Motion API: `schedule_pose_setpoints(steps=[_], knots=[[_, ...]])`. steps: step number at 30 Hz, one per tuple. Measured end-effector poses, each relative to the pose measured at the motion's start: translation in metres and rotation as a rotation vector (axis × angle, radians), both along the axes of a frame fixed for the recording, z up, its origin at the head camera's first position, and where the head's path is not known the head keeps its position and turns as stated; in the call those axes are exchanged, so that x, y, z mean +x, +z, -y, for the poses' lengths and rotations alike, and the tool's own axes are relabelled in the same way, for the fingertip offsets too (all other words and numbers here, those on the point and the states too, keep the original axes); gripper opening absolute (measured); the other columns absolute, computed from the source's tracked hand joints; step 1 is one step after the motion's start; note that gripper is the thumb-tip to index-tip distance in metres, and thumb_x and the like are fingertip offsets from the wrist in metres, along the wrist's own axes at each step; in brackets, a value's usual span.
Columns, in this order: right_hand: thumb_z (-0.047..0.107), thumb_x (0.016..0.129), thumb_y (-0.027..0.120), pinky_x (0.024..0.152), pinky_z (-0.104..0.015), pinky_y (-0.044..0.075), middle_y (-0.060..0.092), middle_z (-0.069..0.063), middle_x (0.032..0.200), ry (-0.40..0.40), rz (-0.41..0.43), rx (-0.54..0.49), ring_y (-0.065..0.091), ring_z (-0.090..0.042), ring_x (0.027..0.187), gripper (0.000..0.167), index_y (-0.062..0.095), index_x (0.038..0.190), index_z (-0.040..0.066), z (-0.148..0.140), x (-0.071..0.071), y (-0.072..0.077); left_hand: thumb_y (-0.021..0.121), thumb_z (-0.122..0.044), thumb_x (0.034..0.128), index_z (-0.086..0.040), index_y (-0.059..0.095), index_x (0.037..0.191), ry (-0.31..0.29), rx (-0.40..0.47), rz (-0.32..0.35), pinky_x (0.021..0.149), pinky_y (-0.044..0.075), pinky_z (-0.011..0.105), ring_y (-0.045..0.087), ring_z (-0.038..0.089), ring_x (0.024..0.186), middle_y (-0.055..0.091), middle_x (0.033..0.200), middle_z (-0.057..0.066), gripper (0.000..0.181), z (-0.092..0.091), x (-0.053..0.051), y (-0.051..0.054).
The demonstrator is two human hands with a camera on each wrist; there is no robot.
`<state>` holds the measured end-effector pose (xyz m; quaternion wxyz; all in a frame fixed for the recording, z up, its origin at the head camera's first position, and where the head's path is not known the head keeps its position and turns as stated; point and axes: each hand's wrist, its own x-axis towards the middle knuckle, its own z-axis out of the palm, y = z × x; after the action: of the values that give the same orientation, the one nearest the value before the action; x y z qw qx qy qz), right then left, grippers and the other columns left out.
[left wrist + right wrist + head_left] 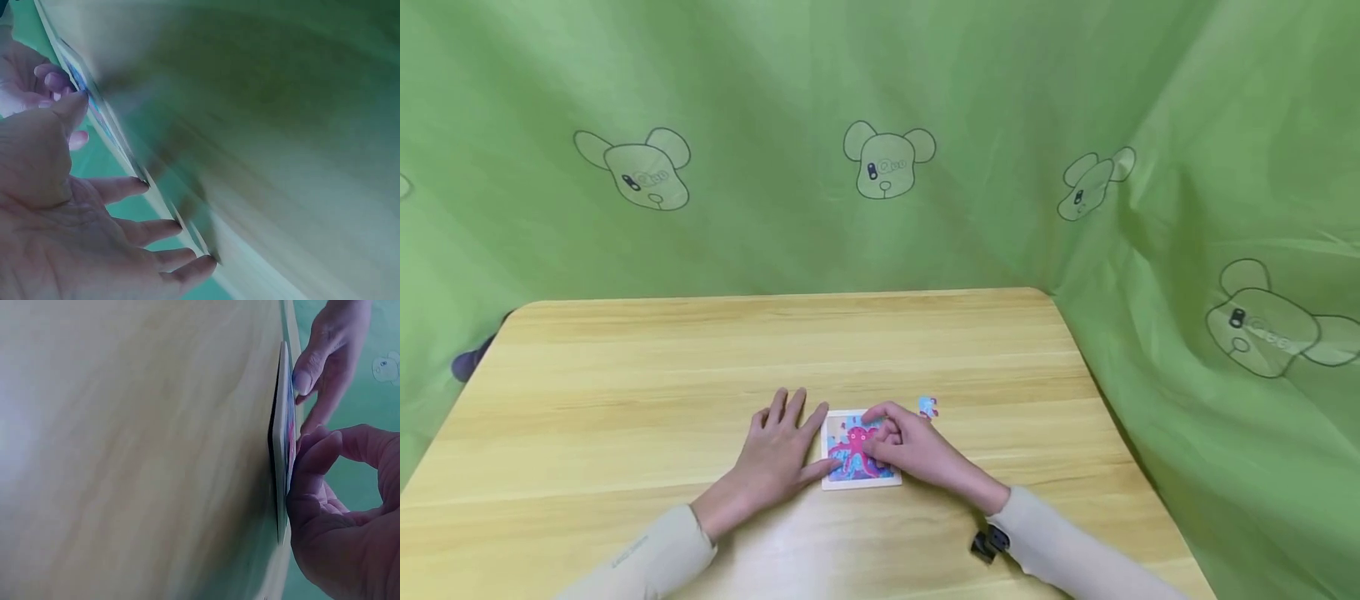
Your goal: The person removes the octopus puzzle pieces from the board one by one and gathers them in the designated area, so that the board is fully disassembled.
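A square jigsaw puzzle (854,468) in a pale wooden frame lies flat on the table, its picture a pink octopus on blue. Bare tray shows at its upper left corner. My left hand (775,454) is spread beside it, thumb on the puzzle's lower left and index fingertip near the upper left corner. Over the puzzle's right part is my right hand (917,446), with bent fingers touching the surface; in the right wrist view its thumb and index finger (319,453) curve down to the puzzle. Whether a piece is under those fingertips is hidden.
A loose blue and pink puzzle piece (928,407) lies on the wooden table (700,350) just beyond the right hand. Green cloth (880,242) with bear-head outlines hangs behind and along the sides. A black device (990,543) is at the right cuff.
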<state>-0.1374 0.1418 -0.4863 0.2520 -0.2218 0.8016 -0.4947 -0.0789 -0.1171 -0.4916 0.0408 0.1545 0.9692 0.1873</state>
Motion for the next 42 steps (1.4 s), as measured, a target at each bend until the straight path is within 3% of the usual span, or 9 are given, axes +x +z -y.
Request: schedule_pose_setpoints(steps=[10, 21, 30, 42], knots=[[0.015, 0.102, 0.076, 0.065, -0.025, 0.05, 0.067, 0.003, 0.088, 0.051, -0.082, 0.083, 0.059, -0.011, 0.071, 0.032, 0.066, 0.131, 0.007, 0.015, -0.002, -0.004, 0.071, -0.058, 0.1021, -0.012, 0.058, 0.159, 0.024, -0.058, -0.046, 0.109, 0.041, 0.073, 0.033, 0.063, 0.149, 0.043, 0.161, 0.035, 0.074, -0.004, -0.001, 0.001], [0.013, 0.102, 0.076, 0.063, -0.024, 0.048, 0.066, 0.004, 0.084, 0.126, -0.137, 0.137, 0.056, -0.007, 0.065, 0.04, 0.064, 0.138, 0.003, 0.027, -0.006, 0.005, 0.071, -0.06, 0.1007, -0.018, 0.067, 0.153, 0.037, -0.183, -0.113, 0.102, 0.05, 0.066, 0.039, 0.058, 0.145, 0.052, 0.154, 0.028, 0.067, -0.004, -0.006, 0.008], [0.01, 0.101, 0.076, 0.059, -0.024, 0.044, 0.063, 0.004, 0.076, 0.106, -0.171, 0.165, 0.053, -0.007, 0.061, 0.033, 0.068, 0.133, 0.003, 0.028, -0.005, 0.002, 0.072, -0.057, 0.1015, -0.016, 0.067, 0.152, 0.027, -0.129, -0.114, 0.101, 0.05, 0.068, 0.04, 0.062, 0.144, 0.052, 0.153, 0.033, 0.065, -0.007, -0.003, 0.005], [0.012, 0.107, 0.071, 0.059, -0.026, 0.046, 0.063, 0.006, 0.076, 0.102, -0.182, 0.157, 0.054, -0.007, 0.061, 0.029, 0.065, 0.135, 0.006, 0.028, -0.005, 0.001, 0.072, -0.057, 0.1017, -0.015, 0.067, 0.152, 0.035, -0.128, -0.105, 0.101, 0.05, 0.068, 0.04, 0.063, 0.143, 0.052, 0.153, 0.033, 0.066, -0.005, -0.005, 0.004]])
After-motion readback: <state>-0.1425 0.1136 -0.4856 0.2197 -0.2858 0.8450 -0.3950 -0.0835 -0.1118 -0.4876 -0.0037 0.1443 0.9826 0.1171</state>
